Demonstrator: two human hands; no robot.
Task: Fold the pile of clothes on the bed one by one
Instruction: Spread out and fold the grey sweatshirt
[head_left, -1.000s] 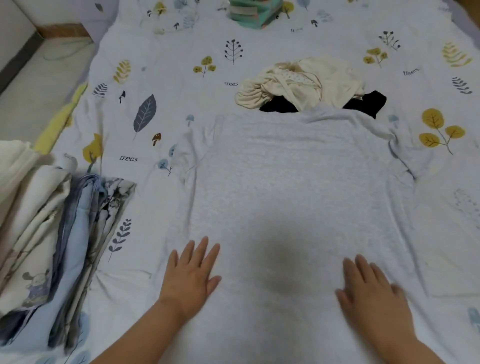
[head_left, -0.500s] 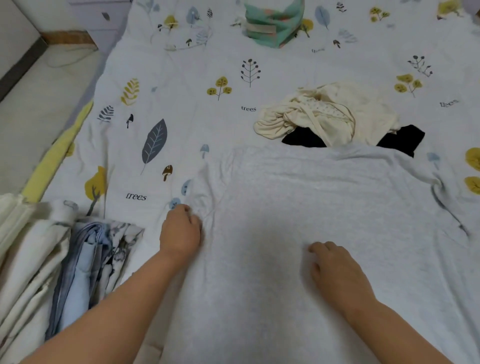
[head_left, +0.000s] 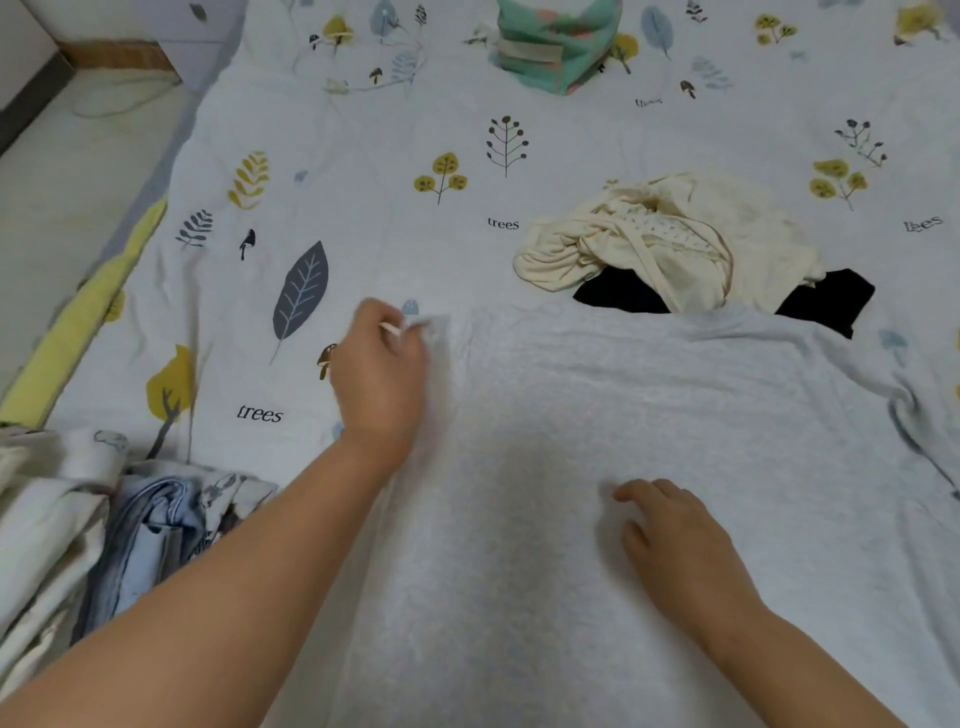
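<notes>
Shirt (head_left: 597, 467) lies flat before me on the bed (head_left: 363, 171). My right hand (head_left: 675, 540), fingers loosely curled, rests at five o'clock to pin it; my left hand (head_left: 382, 374) pinches the sleeve at ten o'clock, likely to fold inward. Unfolded clothes (head_left: 670, 244) wait at one o'clock.

The grey shirt (head_left: 649, 467) looks like matt, faintly nubbly knit; bedsheet (head_left: 363, 208) smooth printed cloth.

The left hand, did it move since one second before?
Yes. The left hand went forward along the grey shirt, toward the grey leaf print, now pinching the sleeve.
</notes>
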